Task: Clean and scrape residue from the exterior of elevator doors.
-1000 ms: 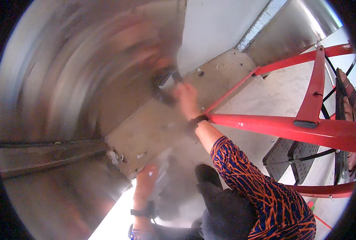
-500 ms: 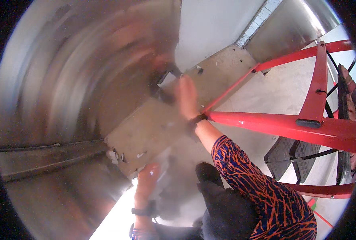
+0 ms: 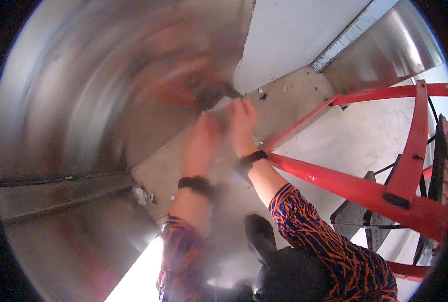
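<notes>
My left hand and my right hand are side by side in front of the shiny metal wall, close to the foot of a white panel. The right fingers are bent and drawn together; what they hold, if anything, is hidden. Motion smears the left fingers. A pale, flat-looking patch shows just beyond the fingertips. I cannot tell whether it is a sheet or a reflection, or whether either hand touches it. Both wrists wear dark bands.
A red metal frame with black pedal-like plates stands on the right, close to my right forearm. Small scraps lie along the wall's foot at the left. A metal ledge runs along the left side.
My left hand has come up and forward from low beside me to join the right hand. The right fingers have bent and drawn together. The view has shifted slightly.
</notes>
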Motion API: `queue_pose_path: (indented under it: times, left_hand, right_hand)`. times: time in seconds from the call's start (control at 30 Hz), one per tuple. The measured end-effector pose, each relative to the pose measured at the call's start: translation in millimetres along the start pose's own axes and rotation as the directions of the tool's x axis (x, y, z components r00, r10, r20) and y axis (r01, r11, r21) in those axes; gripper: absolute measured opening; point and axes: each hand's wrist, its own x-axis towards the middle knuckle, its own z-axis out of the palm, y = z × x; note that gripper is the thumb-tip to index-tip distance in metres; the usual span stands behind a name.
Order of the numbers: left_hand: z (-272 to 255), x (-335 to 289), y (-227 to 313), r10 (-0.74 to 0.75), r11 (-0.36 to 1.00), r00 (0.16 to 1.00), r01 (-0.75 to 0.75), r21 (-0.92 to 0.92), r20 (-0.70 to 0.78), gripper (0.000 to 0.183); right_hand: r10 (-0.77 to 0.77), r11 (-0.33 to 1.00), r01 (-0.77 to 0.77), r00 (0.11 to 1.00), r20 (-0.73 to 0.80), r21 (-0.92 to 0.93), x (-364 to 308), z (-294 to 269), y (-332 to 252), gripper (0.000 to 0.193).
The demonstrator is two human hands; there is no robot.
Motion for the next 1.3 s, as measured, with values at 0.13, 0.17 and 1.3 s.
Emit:
queue_pose_path:
  times: [0.13,0.17,1.3]
  left_hand:
    - [59,41,3,-0.155,0.988,0.982,0.152,0.04,0.112,0.023]
    - [71,42,7,-0.186,0.955,0.975,0.209,-0.211,0.123,0.022]
    - [69,27,1,-0.061,0.972,0.994,0.079,-0.222,0.089,0.013]
  right_hand:
    - [-0.122,0.92,0.068,0.986,-0.117,-0.387,27,0,5,0.026]
    - [-0.056,0.938,0.011,0.991,-0.12,-0.347,28,4,-6,0.027]
    - [0.265,0.942,-0.234,0.958,-0.106,0.242,9,11,0,0.019]
